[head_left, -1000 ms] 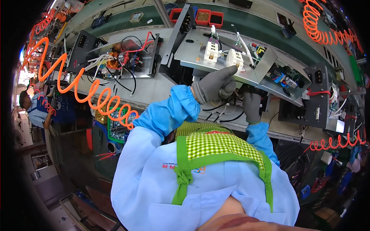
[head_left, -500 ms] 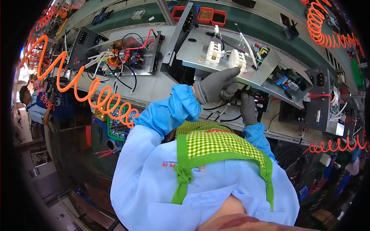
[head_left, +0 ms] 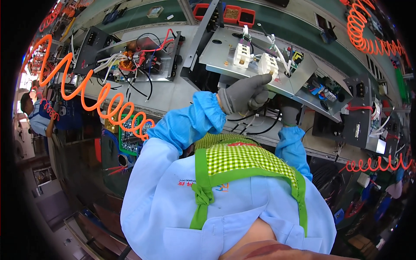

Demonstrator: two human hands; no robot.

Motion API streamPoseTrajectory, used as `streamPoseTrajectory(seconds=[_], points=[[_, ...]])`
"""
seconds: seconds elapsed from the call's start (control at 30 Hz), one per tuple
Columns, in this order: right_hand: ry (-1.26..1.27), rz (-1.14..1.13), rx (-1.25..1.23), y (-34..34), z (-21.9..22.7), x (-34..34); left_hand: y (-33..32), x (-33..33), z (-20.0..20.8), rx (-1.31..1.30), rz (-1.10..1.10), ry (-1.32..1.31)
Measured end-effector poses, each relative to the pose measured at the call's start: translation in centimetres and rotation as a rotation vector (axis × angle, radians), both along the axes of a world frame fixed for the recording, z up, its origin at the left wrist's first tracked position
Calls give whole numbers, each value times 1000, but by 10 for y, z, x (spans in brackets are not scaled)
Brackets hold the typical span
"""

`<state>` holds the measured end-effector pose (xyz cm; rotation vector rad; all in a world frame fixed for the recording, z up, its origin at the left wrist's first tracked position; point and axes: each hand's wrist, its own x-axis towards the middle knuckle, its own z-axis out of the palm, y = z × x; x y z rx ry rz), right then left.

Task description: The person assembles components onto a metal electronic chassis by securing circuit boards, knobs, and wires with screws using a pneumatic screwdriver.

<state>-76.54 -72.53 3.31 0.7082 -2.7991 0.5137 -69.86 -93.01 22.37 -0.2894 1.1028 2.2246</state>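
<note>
A silver sheet-metal panel [head_left: 211, 58] of an open equipment chassis is tilted up in front of me. Two white blocks stand on it, a left block [head_left: 242, 56] and a right block [head_left: 268, 65], with white and purple wires behind them. My left hand [head_left: 245, 94], in a grey glove, is closed at the panel's front edge. Its thumb lies on top by the right block and its fingers curl below. Under the panel reaches my right hand [head_left: 289, 116], also gloved; its fingers are hidden. Black cables [head_left: 271, 128] hang below the panel.
Left on the bench is another open chassis [head_left: 134, 60] with a copper coil. An orange coiled hose [head_left: 104, 106] crosses before it. To the right stands a dark unit [head_left: 357, 117] with red wires. Red bins [head_left: 232, 15] sit behind. A person [head_left: 41, 115] works far left.
My right hand has moved farther under the panel, so its fingers no longer show. My left hand keeps its place at the edge. The view has shifted slightly.
</note>
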Motion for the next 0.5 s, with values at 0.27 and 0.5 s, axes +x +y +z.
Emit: streamPoseTrajectory(seconds=[0.27, 0.5], points=[[226, 25, 60, -42, -17, 24, 5, 4, 9, -26, -22, 0], [228, -34, -62, -12, -46, 11, 2, 8, -15, -12, 75, 16]])
